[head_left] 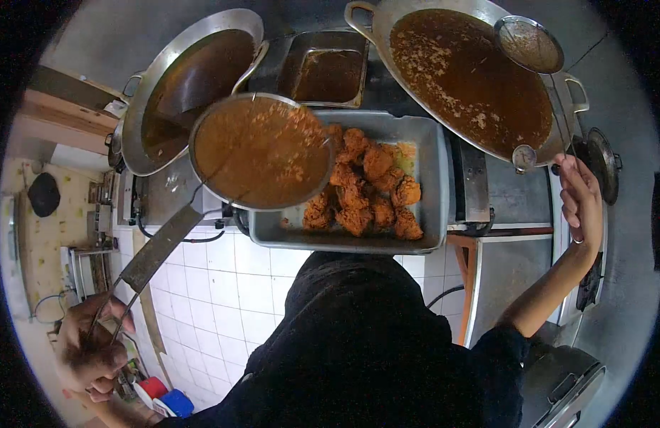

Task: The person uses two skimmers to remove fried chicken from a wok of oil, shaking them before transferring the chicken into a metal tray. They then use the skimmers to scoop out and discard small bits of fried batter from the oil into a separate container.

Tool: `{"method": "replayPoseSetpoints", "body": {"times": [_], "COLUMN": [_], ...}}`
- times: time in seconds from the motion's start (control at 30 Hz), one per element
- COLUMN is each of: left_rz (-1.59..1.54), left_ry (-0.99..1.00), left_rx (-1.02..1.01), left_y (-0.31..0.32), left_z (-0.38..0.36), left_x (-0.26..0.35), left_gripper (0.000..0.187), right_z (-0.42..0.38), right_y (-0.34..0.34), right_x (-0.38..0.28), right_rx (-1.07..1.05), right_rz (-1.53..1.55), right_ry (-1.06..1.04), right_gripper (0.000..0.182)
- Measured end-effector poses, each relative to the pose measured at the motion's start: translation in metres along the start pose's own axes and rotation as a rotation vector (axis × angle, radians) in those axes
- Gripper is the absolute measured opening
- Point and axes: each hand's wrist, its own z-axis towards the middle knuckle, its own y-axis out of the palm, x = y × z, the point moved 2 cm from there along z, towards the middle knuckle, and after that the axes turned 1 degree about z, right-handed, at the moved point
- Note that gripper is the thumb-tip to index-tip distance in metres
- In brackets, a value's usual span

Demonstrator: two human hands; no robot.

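My left hand [94, 349] is wrapped round the wire handle of a large round strainer [262, 151]. The strainer's mesh has crumbs on it and hangs over the left part of a grey tray [433, 207]. Browned fried pieces [365, 182] lie heaped in that tray. At the right, my right hand [581, 196] grips the end of a long thin handle belonging to a small skimmer [529, 44]. That skimmer is over the upper right edge of a large pan [465, 78] of brown oil with floating crumbs.
Another wide pan [201, 78] of dark oil stands at the upper left. Between the pans is a rectangular metal container [330, 71] of brown liquid. A small round dial [524, 158] sits at the right pan's lower rim. A lid [602, 164] stands at the far right.
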Motion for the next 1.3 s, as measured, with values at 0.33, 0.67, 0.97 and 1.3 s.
{"method": "replayPoseSetpoints", "body": {"times": [0.33, 0.67, 0.97, 1.3], "left_rz": [0.077, 0.515, 0.946, 1.137], "left_ry": [0.780, 0.946, 0.662, 0.120], "left_rx": [0.281, -0.112, -0.217, -0.427], "left_y": [0.034, 0.104, 0.150, 0.162], "left_z": [0.035, 0.117, 0.109, 0.137], "left_x": [0.027, 0.199, 0.337, 0.420], "left_gripper": [0.028, 0.029, 0.021, 0.025], "right_z": [-0.010, -0.017, -0.028, -0.037], "right_y": [-0.026, -0.035, -0.062, -0.083], "right_x": [-0.001, -0.001, 0.020, 0.008], "right_rx": [0.076, 0.084, 0.111, 0.176], "right_rz": [0.007, 0.067, 0.066, 0.029], "right_ry": [0.039, 0.043, 0.117, 0.086], "right_gripper": [0.033, 0.043, 0.041, 0.042]}}
